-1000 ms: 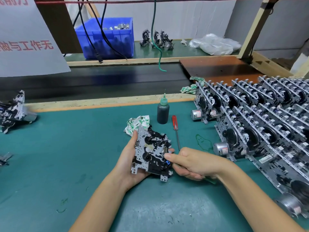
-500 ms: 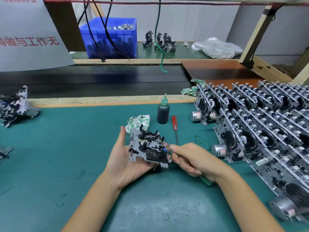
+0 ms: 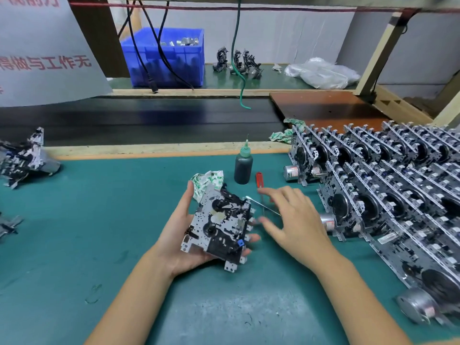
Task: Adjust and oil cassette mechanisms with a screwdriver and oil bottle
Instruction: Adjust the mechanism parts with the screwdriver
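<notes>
Mechanism (image 3: 219, 226) rests tilted in our left hand (image 3: 179, 235), held above surface (image 3: 74, 245), face up for access. Right hand (image 3: 291, 220) spread wide, empty, over screwdriver (image 3: 259, 176) beside oil bottle (image 3: 243, 165). Half second earlier right hand pinched mechanism edge; now released, likely reaching for tool.

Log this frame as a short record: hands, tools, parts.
left hand: holds cassette mechanism above the mat
right hand: fingers spread, holding nothing, over the screwdriver shaft
screwdriver: red handle, lying on green mat
oil bottle: upright, left of the screwdriver
stacked mechanisms: rows on the right
</notes>
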